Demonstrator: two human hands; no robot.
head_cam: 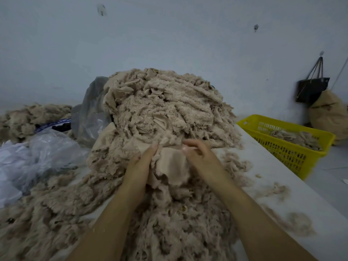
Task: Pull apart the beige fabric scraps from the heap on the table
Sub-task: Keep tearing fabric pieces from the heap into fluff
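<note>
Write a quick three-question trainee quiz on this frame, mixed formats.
1. True or false: the yellow basket is empty.
2. What hangs on the wall to the right of the heap? A) a dark bag B) a clock C) a broom
3. Short answer: what do the left hand and right hand hold between them?

Key
1. False: it has some scraps in it.
2. A
3. A beige scrap at the front of the heap.
</note>
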